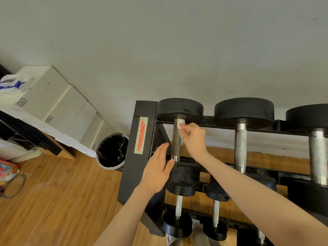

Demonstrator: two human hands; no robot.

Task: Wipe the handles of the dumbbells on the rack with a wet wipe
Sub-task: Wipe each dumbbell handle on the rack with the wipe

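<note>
Grey wall fills the top half, wood floor runs open to your left. Black dumbbell rack stands against the wall, its end post with the red-lettered label facing you; the floor left of that post is free for moving. White boxes line the wall on the far left, with a wipes pack on top of them. Black-lined bin sits just beside the rack's left edge.

Top tier holds three big dumbbells; the leftmost dumbbell is the one you're on, its knurled handle running toward you. Next dumbbell sits near on the right, with a gap between the handles. Smaller dumbbells sit on the lower tier close to you.

Your right hand reaches in from the right, fingers curled, pinching a white wet wipe against the far end of that handle, right under the weight head. Your left hand is flat, fingers straight and together, holding nothing, beside the near end of the handle by the rack post; contact with the dumbbell unclear.
</note>
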